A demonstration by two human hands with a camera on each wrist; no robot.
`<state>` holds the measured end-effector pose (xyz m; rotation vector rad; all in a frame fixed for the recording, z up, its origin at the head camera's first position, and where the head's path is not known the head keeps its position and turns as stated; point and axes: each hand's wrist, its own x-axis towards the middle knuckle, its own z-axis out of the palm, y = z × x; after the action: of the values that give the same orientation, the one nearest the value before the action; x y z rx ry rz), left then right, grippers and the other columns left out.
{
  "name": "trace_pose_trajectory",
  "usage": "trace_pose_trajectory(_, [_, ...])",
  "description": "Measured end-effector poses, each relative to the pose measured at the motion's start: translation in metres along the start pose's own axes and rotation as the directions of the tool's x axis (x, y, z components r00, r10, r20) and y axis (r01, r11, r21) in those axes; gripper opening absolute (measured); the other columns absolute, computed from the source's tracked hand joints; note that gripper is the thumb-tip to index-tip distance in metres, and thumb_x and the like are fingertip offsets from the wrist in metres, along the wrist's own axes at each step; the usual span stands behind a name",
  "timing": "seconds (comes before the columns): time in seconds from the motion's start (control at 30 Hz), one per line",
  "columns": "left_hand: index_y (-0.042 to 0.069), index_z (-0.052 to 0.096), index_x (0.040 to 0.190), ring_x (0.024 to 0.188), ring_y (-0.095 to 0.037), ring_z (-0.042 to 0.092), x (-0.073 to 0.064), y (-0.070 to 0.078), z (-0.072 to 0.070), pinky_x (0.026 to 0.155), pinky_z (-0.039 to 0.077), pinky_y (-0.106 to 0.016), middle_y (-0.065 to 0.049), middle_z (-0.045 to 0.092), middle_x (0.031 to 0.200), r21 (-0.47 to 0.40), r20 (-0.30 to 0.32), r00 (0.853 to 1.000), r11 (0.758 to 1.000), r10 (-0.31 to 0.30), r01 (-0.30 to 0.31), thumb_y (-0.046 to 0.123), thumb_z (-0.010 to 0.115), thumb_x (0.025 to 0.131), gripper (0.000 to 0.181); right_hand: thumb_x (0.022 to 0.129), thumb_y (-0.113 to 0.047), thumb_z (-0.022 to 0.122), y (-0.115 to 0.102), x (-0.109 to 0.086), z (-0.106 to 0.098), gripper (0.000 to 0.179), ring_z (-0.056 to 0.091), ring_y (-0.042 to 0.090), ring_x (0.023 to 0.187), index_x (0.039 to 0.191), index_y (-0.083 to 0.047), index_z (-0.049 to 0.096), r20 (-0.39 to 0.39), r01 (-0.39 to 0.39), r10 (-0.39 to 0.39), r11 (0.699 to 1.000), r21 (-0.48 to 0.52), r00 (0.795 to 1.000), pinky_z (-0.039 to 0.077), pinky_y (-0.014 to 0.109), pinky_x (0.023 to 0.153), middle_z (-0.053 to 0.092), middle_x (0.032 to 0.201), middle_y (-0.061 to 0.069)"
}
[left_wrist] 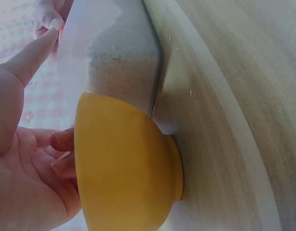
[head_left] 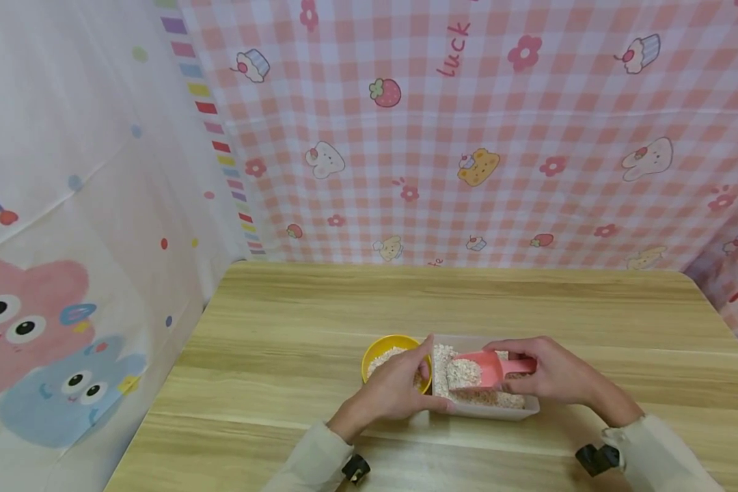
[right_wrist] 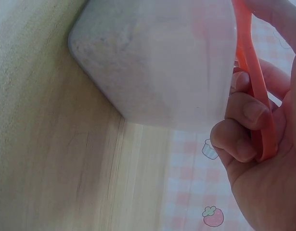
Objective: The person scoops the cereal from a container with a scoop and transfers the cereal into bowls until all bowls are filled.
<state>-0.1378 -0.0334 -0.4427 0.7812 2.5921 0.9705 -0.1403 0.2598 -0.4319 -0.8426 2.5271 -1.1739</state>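
Note:
A translucent plastic container (head_left: 492,411) of oat flakes stands on the table, with a yellow bowl (head_left: 369,352) beside its left end. The bowl also holds oats (head_left: 384,358). My left hand (head_left: 393,388) spans the container's left end, thumb at the near corner and index finger at the far one. Its other fingers bend in beside the bowl, as the left wrist view shows. With my right hand (head_left: 553,372) I grip the handle of a pink scoop (head_left: 492,365), whose fingers (right_wrist: 249,113) wrap it in the right wrist view. Oats (head_left: 464,374) fill the scoop, which is over the container.
The wooden table (head_left: 270,328) extends around the bowl and container. A few loose flakes (left_wrist: 191,93) lie on it near the container. Behind it hangs a pink checked cloth (head_left: 357,150), and a white printed cloth (head_left: 117,225) hangs on the left.

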Motion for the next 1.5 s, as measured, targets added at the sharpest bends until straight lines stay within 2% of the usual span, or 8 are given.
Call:
trace_pose_trajectory(0.27, [0.013,0.034,0.155,0.068,-0.005,0.042,-0.006,0.000,-0.004,0.066,0.041,-0.019,0.005,0.057,0.096,-0.054,-0.054,0.998,0.998,-0.017,0.014,0.052,0.080,0.078,0.097,0.087,-0.021,0.077,0.001,-0.001,0.001,0.052,0.035,-0.001,0.056,0.131,0.000,0.060,-0.001,-0.004,0.004,1.000,0.026,1.000,0.034,0.020,0.049,0.038,0.063,-0.014])
trace_pose_trajectory(0.5, [0.020,0.046,0.147,0.076,-0.012,0.050,-0.014,-0.006,-0.008,0.066,0.042,-0.021,0.003,0.060,0.104,-0.149,-0.132,0.988,0.987,-0.079,0.058,0.045,0.080,0.081,0.078,0.087,-0.021,0.077,0.001,-0.001,0.001,0.053,0.034,-0.001,0.055,0.132,0.000,0.060,0.003,-0.017,0.017,0.999,0.035,1.000,0.032,0.020,0.048,0.037,0.062,-0.013])
trace_pose_trajectory(0.7, [0.015,0.055,0.138,0.068,-0.010,0.043,-0.021,-0.013,-0.013,0.058,0.037,-0.020,-0.004,0.060,0.104,-0.219,-0.229,0.972,0.976,-0.061,0.010,0.036,0.078,0.085,0.061,0.087,-0.021,0.077,0.000,0.000,0.001,0.052,0.033,-0.002,0.055,0.131,-0.001,0.061,-0.002,-0.017,0.017,1.000,0.014,1.000,0.031,0.019,0.049,0.035,0.062,-0.014])
trace_pose_trajectory(1.07, [0.016,0.057,0.133,0.070,-0.015,0.044,-0.033,-0.034,-0.026,0.058,0.035,-0.020,-0.011,0.059,0.111,-0.310,-0.348,0.927,0.950,-0.141,0.029,0.034,0.076,0.088,0.052,0.087,-0.023,0.078,0.000,-0.001,0.002,0.054,0.032,-0.001,0.055,0.132,-0.001,0.060,0.003,-0.027,0.027,0.999,0.035,1.000,0.031,0.020,0.048,0.035,0.062,-0.012])
trace_pose_trajectory(1.17, [0.017,0.056,0.134,0.070,-0.014,0.043,-0.036,-0.041,-0.027,0.058,0.035,-0.020,-0.011,0.058,0.113,-0.330,-0.347,0.921,0.942,-0.177,0.056,0.035,0.076,0.088,0.053,0.087,-0.023,0.078,0.000,-0.001,0.002,0.054,0.032,-0.001,0.055,0.132,-0.001,0.060,0.005,-0.028,0.028,0.999,0.040,1.000,0.031,0.020,0.048,0.035,0.062,-0.011])
trace_pose_trajectory(1.27, [0.015,0.053,0.136,0.069,-0.013,0.042,-0.038,-0.048,-0.028,0.057,0.034,-0.020,-0.010,0.056,0.115,-0.338,-0.325,0.925,0.937,-0.200,0.084,0.036,0.076,0.088,0.057,0.087,-0.023,0.078,0.000,-0.001,0.002,0.054,0.032,-0.001,0.055,0.132,-0.001,0.060,0.005,-0.029,0.029,0.999,0.036,1.000,0.031,0.020,0.048,0.035,0.062,-0.011])
trace_pose_trajectory(1.37, [0.014,0.049,0.140,0.069,-0.013,0.042,-0.040,-0.055,-0.028,0.057,0.035,-0.020,-0.010,0.053,0.119,-0.332,-0.291,0.932,0.936,-0.218,0.116,0.038,0.076,0.087,0.064,0.087,-0.022,0.077,0.000,-0.001,0.002,0.053,0.032,-0.001,0.055,0.132,-0.001,0.060,0.006,-0.032,0.032,0.999,0.035,0.999,0.031,0.020,0.048,0.035,0.062,-0.011])
trace_pose_trajectory(1.5, [0.016,0.040,0.147,0.072,-0.014,0.046,-0.042,-0.062,-0.027,0.059,0.040,-0.021,-0.010,0.050,0.127,-0.318,-0.214,0.948,0.935,-0.234,0.158,0.040,0.079,0.084,0.079,0.087,-0.022,0.077,-0.001,-0.001,0.002,0.052,0.033,0.000,0.056,0.132,-0.001,0.060,0.009,-0.039,0.039,0.998,0.038,0.999,0.032,0.020,0.048,0.036,0.063,-0.012])
